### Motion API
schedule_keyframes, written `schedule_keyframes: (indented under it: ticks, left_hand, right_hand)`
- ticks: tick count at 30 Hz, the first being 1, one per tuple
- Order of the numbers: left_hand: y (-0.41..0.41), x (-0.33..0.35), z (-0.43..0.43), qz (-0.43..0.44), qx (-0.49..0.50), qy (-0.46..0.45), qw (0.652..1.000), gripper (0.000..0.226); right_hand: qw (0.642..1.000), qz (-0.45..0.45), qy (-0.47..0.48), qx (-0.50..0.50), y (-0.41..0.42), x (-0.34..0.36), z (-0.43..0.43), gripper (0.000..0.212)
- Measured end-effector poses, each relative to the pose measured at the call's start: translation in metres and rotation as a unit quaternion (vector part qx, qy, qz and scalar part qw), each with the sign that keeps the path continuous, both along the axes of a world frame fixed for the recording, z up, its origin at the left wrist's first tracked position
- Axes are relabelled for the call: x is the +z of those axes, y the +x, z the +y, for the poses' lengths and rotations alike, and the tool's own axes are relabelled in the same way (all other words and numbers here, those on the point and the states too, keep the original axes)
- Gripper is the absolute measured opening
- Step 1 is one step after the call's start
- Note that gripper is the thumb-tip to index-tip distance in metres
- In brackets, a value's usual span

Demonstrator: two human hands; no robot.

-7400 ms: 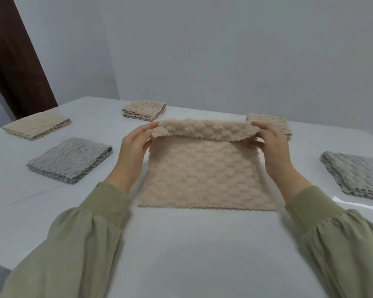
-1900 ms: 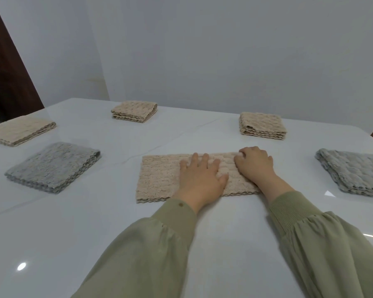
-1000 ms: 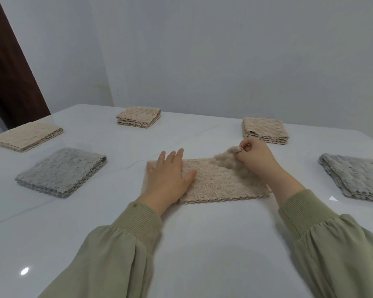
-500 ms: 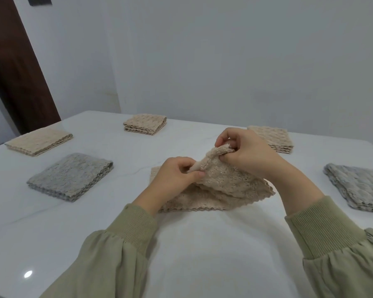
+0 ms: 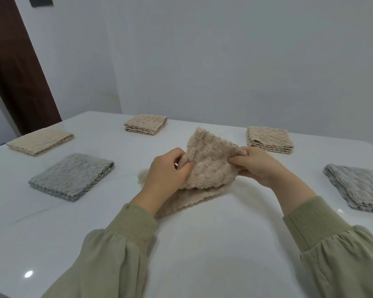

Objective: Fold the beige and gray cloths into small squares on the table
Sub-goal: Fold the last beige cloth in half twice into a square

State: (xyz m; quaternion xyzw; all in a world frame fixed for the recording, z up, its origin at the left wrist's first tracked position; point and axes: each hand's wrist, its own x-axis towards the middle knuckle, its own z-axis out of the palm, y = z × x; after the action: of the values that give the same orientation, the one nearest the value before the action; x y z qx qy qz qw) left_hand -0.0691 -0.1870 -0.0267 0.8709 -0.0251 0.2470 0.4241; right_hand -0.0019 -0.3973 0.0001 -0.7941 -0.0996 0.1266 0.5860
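Beige cloth (image 5: 209, 166) at the middle of the white surface (image 5: 202, 244), partly lifted: upper flap raised and bunched between both hands, lower layer lying flat on the surface with its scalloped hem toward the camera. Left grip (image 5: 166, 175) closed on the flap's left edge, thumb and fingers curled round the fabric. Right grip (image 5: 261, 166) closed on the flap's right corner, fingertips pinching it from the side. Olive-green sleeves (image 5: 125, 244) reaching down to both wrists.

Ranged around the beige cloth, all well apart from it and flat on the surface:
- left gray cloth (image 5: 71, 176), folded, to its left
- far-left beige square (image 5: 40, 141), folded, beyond that gray one
- rear-left beige square (image 5: 145, 123), folded, behind the beige cloth and to its left
- rear-right beige square (image 5: 269, 138), folded, behind and to its right, just past the right grip
- right gray cloth (image 5: 357, 188), folded, to its right

Pale wall (image 5: 224, 61) behind the beige cloth; dark brown door frame (image 5: 15, 72) far off to its left
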Motion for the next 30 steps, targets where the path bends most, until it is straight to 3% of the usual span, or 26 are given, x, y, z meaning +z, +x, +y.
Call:
schedule_keyframes:
  ticks: [2, 4, 6, 8, 9, 10, 11, 14, 16, 20, 24, 26, 29, 30]
  left_hand:
    - [-0.002, 0.006, -0.004, 0.05, -0.034, -0.086, 0.994, 0.016]
    - [-0.004, 0.015, -0.006, 0.138, -0.118, -0.279, 0.943, 0.003]
    - [-0.009, 0.022, -0.006, 0.224, -0.246, -0.455, 0.826, 0.02]
    - [-0.014, 0.024, -0.003, 0.272, -0.35, -0.56, 0.7, 0.043]
    - [-0.016, 0.025, -0.004, 0.282, -0.385, -0.586, 0.656, 0.048]
    - [-0.017, 0.027, -0.005, 0.282, -0.4, -0.589, 0.643, 0.047]
    - [-0.016, 0.027, -0.005, 0.27, -0.392, -0.566, 0.674, 0.042]
    - [-0.01, 0.027, -0.007, 0.181, -0.199, -0.389, 0.881, 0.015]
    - [-0.005, 0.024, -0.004, 0.136, -0.071, -0.294, 0.943, 0.008]
    - [-0.003, 0.02, -0.003, 0.108, -0.042, -0.298, 0.947, 0.022]
    - [-0.001, 0.021, 0.002, 0.027, -0.02, -0.339, 0.94, 0.02]
    - [-0.001, 0.021, 0.006, 0.0, -0.007, -0.322, 0.947, 0.005]
    - [0.0, 0.021, 0.008, -0.025, 0.012, -0.283, 0.959, 0.009]
    - [0.001, 0.019, 0.008, -0.029, 0.03, -0.257, 0.966, 0.01]
  right_hand:
    - [0.991, 0.044, 0.123, 0.028, -0.002, -0.002, 0.003, 0.01]
    - [0.975, 0.081, 0.205, 0.028, -0.006, 0.005, 0.004, 0.015]
    - [0.954, 0.126, 0.268, 0.037, -0.008, 0.013, 0.003, 0.02]
    - [0.935, 0.166, 0.307, 0.066, -0.013, 0.022, 0.001, 0.033]
    - [0.929, 0.172, 0.318, 0.076, -0.014, 0.026, 0.001, 0.036]
    - [0.928, 0.167, 0.323, 0.078, -0.014, 0.028, 0.001, 0.036]
    - [0.931, 0.154, 0.324, 0.069, -0.013, 0.028, 0.001, 0.032]
    - [0.964, 0.038, 0.262, -0.007, -0.007, 0.023, 0.002, 0.015]
    - [0.98, -0.033, 0.192, -0.05, -0.003, 0.017, 0.002, 0.009]
    - [0.985, -0.087, 0.14, -0.048, -0.005, 0.015, 0.007, 0.006]
    - [0.977, -0.16, 0.136, -0.045, -0.011, 0.02, 0.014, 0.013]
    - [0.972, -0.204, 0.096, -0.064, -0.015, 0.021, 0.016, 0.014]
    - [0.964, -0.245, 0.032, -0.096, -0.019, 0.022, 0.02, 0.005]
    - [0.961, -0.257, 0.008, -0.106, -0.019, 0.02, 0.02, 0.013]
